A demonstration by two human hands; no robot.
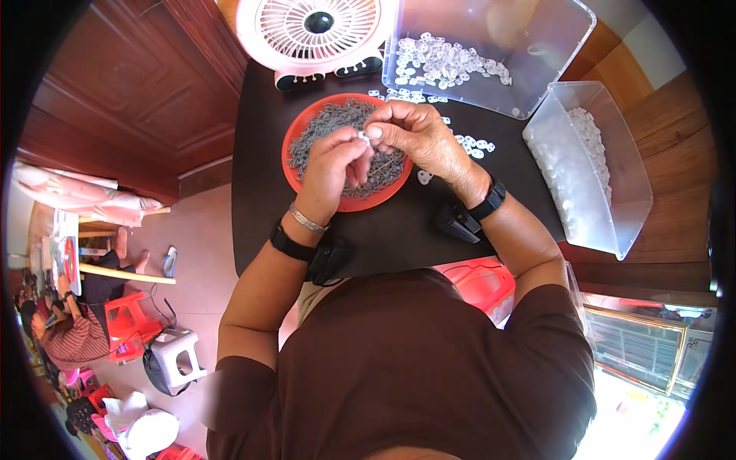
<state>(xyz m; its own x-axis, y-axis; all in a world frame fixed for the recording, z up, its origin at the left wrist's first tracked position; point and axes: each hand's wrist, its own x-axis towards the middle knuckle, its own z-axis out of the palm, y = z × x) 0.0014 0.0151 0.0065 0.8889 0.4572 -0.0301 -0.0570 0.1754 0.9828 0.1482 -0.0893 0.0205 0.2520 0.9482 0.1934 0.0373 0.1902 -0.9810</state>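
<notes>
Over a red-orange bowl [288,162], the fingertips of both my hands meet. My left hand [331,162] pinches a small white plastic piece [363,136]. From the other side, the thumb and forefinger of my right hand [420,136] close on the same piece; its details are too small to make out. Many small grey plastic plugs [326,130] fill the bowl below. Beside the right hand, several flat white oval pieces with holes [475,146] lie loose on the dark table [268,215]. One more white piece [424,177] rests near the right wrist.
A clear bin [529,84] holding more white holed pieces [445,61] lies at the back. To its right leans a translucent bin [590,192] with white pieces. A pink fan [318,31] stands back left. People sit near red stools [126,326] at far left.
</notes>
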